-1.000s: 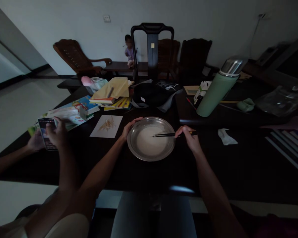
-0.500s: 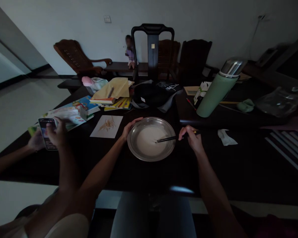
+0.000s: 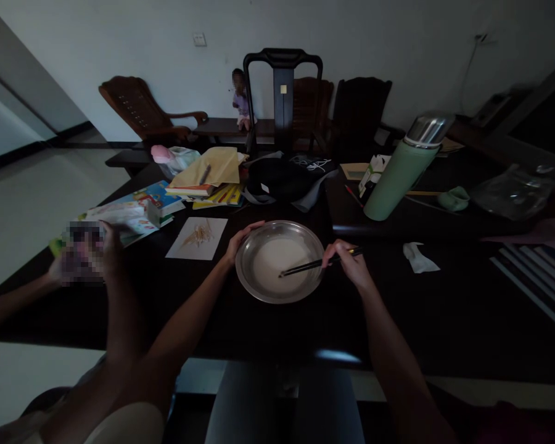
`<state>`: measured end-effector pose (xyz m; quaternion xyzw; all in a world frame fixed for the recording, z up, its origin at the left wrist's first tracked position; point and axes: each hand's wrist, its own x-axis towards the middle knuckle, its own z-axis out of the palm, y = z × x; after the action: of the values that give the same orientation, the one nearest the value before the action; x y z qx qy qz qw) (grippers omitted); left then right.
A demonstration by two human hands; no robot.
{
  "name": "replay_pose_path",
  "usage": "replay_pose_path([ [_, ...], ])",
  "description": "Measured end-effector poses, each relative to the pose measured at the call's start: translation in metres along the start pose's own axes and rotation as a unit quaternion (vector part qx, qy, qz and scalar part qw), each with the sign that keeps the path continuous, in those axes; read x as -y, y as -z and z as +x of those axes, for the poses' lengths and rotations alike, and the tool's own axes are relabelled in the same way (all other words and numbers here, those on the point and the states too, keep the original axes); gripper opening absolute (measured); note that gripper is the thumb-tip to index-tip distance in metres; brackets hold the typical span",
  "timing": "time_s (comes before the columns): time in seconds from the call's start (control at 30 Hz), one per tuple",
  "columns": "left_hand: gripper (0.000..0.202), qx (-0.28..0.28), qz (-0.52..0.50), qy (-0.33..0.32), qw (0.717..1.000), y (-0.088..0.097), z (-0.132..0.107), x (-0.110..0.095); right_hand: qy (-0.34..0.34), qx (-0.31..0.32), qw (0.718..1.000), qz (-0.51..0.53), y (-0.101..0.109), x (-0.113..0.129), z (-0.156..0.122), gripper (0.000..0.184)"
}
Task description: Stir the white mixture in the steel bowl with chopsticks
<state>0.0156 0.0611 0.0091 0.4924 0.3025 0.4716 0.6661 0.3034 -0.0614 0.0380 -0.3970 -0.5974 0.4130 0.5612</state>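
A round metal basin (image 3: 243,280) stands on the dark table, with a pale, milky liquid (image 3: 275,256) in it. My left hand (image 3: 241,242) grips the basin's left rim, its fingers along the outer edge. In my right hand (image 3: 346,259), closed around them, is a pair of black chopsticks (image 3: 305,267). They slant down to the left over the basin, and their tips are in the liquid near its middle. Left of the basin lies a white sheet of paper (image 3: 178,246) with several small wooden sticks (image 3: 198,234) on it.
At the left, another person's hands (image 3: 108,246) hold a phone, now blurred out. Books and envelopes (image 3: 208,169), a black bag (image 3: 282,176) and a green thermos (image 3: 395,179) stand behind the basin. A crumpled tissue (image 3: 420,258) lies to the right. Someone sits by the wall.
My right hand has moved left toward the basin, and the chopstick tips have shifted left and nearer to me in the liquid. My left hand keeps its hold on the rim.
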Motion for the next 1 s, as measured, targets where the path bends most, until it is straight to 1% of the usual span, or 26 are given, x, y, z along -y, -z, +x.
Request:
replay_pose_path([
  [0.07, 0.029, 0.004, -0.002, 0.002, 1.000, 0.006, -0.002, -0.002, -0.002, 0.030, 0.999, -0.031, -0.003, 0.000, 0.001, 0.037],
  [0.1, 0.029, 0.006, -0.003, 0.005, 1.000, 0.008, -0.002, -0.002, 0.003, 0.026, 0.999, -0.042, -0.003, 0.000, 0.001, 0.035],
  [0.2, 0.039, 0.018, -0.011, 0.019, 1.000, 0.010, -0.001, 0.001, 0.025, -0.045, 0.998, -0.025, 0.002, -0.002, 0.003, 0.040],
  [0.27, 0.043, 0.025, -0.016, 0.026, 0.999, 0.011, 0.001, 0.004, 0.030, -0.071, 0.997, 0.009, 0.005, -0.002, 0.002, 0.045],
  [0.3, 0.043, 0.027, -0.017, 0.027, 0.999, 0.011, 0.002, 0.005, 0.025, -0.065, 0.997, 0.022, 0.005, -0.002, 0.002, 0.045],
  [0.37, 0.039, 0.028, -0.019, 0.029, 0.999, 0.012, 0.004, 0.007, 0.012, -0.026, 0.999, 0.021, 0.004, -0.001, 0.001, 0.045],
  [0.43, 0.036, 0.028, -0.025, 0.033, 0.999, 0.014, 0.005, 0.009, 0.001, 0.009, 1.000, -0.014, 0.001, 0.000, 0.001, 0.042],
  [0.47, 0.037, 0.029, -0.027, 0.037, 0.999, 0.014, 0.005, 0.009, -0.001, 0.016, 0.999, -0.033, 0.000, 0.000, 0.001, 0.040],
  [0.53, 0.041, 0.027, -0.032, 0.044, 0.998, 0.016, 0.004, 0.008, -0.001, -0.001, 0.999, -0.053, -0.001, 0.000, 0.002, 0.039],
  [0.6, 0.043, 0.027, -0.029, 0.047, 0.998, 0.017, 0.002, 0.007, -0.001, -0.045, 0.998, -0.041, 0.002, -0.001, 0.002, 0.042],
  [0.67, 0.039, 0.020, -0.019, 0.034, 0.999, 0.017, 0.002, 0.005, 0.001, -0.070, 0.997, -0.022, 0.004, -0.002, 0.001, 0.046],
  [0.7, 0.035, 0.015, -0.013, 0.023, 1.000, 0.015, 0.002, 0.005, 0.002, -0.068, 0.998, -0.015, 0.004, -0.002, 0.001, 0.047],
  [0.77, 0.032, 0.003, -0.004, 0.006, 1.000, 0.010, 0.005, 0.007, -0.002, -0.034, 0.999, -0.023, 0.003, -0.002, 0.001, 0.045],
  [0.83, 0.031, -0.004, 0.001, 0.002, 1.000, 0.003, 0.007, 0.011, -0.008, -0.003, 0.999, -0.049, 0.001, -0.001, 0.001, 0.040],
  [0.9, 0.029, -0.009, 0.007, 0.004, 1.000, 0.002, 0.005, 0.009, -0.008, -0.006, 0.998, -0.063, 0.001, -0.001, 0.002, 0.037],
  [0.93, 0.036, -0.013, 0.010, 0.004, 1.000, 0.007, 0.001, 0.005, -0.003, -0.023, 0.998, -0.057, 0.002, -0.001, 0.002, 0.038],
  [0.97, 0.049, -0.018, 0.013, 0.005, 1.000, 0.015, -0.006, -0.004, 0.003, -0.046, 0.998, -0.043, 0.004, -0.001, 0.002, 0.040],
  [1.0, 0.063, -0.022, 0.017, 0.008, 1.000, 0.028, -0.015, -0.016, 0.008, -0.066, 0.997, -0.026, 0.005, -0.001, 0.002, 0.041],
])
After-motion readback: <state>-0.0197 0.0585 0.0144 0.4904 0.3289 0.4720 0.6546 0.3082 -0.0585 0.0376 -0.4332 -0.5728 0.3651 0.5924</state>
